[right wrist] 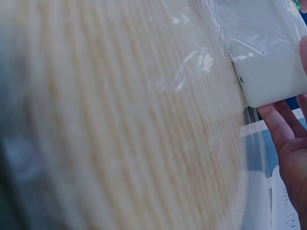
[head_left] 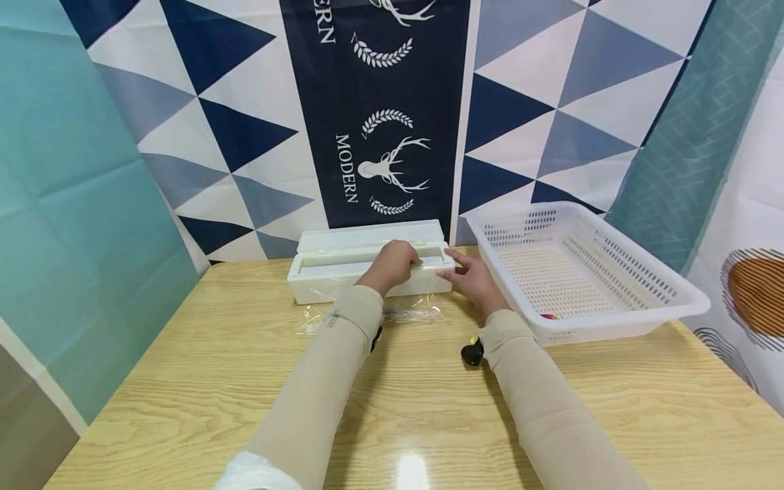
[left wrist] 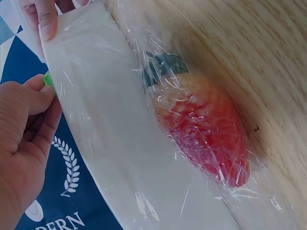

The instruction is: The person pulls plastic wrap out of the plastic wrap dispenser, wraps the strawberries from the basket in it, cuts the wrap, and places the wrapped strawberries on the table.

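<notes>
A long white cling film box (head_left: 315,289) lies on the table with its lid (head_left: 367,235) raised behind it. My left hand (head_left: 392,264) is at the box's upper edge, thumb and finger pinching a small green slider (left wrist: 49,79). The right end of the box is gripped by my right hand (head_left: 474,278), thumb on top and fingers around the end. Clear film (left wrist: 136,191) hangs over the front of the box onto the table. Under the film lies a red and yellow strawberry-like fruit (left wrist: 201,127) with dark green leaves; my left forearm hides it in the head view.
A white perforated basket (head_left: 612,320) stands to the right, close to my right hand, with a small red item (head_left: 548,316) inside. Black wrist camera parts (head_left: 472,352) sit under my right cuff. A patterned curtain (head_left: 392,122) hangs directly behind the box.
</notes>
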`<action>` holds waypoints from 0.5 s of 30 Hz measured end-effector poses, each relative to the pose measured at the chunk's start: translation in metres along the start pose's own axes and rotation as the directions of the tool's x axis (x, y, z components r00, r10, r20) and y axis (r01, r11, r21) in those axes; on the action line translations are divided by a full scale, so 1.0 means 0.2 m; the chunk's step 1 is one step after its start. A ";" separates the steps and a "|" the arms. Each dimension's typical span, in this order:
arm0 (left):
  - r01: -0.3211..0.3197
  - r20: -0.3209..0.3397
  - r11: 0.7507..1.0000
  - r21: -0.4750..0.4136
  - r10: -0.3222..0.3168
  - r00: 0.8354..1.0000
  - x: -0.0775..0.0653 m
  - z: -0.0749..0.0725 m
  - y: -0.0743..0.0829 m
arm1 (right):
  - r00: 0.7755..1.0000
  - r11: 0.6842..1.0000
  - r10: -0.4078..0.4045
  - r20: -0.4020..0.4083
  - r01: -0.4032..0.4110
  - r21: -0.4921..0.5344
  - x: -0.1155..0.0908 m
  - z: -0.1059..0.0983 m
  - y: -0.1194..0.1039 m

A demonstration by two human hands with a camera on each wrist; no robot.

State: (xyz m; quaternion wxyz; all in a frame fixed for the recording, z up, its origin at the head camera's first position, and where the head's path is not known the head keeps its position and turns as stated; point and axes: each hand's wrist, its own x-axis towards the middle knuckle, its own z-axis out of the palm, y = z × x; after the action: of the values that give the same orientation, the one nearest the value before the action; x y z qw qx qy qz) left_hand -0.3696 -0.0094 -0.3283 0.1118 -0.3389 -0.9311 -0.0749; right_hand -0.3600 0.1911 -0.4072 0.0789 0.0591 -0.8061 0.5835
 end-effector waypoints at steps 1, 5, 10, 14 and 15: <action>0.001 -0.001 1.000 -0.003 -0.001 1.000 0.00 0.00 0.00 | 1.000 1.000 0.001 0.000 -0.001 -0.001 0.00 0.00 0.00; -0.002 -0.012 1.000 0.009 0.002 1.000 -0.02 -0.01 -0.02 | 1.000 1.000 -0.002 0.000 0.002 -0.012 0.00 0.00 -0.01; -0.008 -0.028 1.000 0.022 0.009 1.000 -0.03 -0.01 -0.04 | 1.000 0.999 0.001 -0.012 -0.002 -0.034 0.02 -0.01 0.00; 0.006 -0.020 1.000 0.022 -0.006 1.000 -0.05 -0.01 -0.05 | 1.000 0.998 0.021 -0.003 -0.021 -0.054 0.02 -0.01 0.00; 0.008 -0.019 1.000 0.021 -0.008 1.000 -0.05 -0.02 -0.06 | 1.000 0.998 0.027 -0.002 -0.027 -0.060 0.02 -0.01 0.00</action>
State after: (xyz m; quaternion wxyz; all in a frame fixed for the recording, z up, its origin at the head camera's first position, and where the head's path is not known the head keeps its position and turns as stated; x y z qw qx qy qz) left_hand -0.3684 -0.0256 -0.3290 0.1240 -0.3332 -0.9321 -0.0687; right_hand -0.3628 0.1929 -0.4061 0.0732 0.0454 -0.8239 0.5601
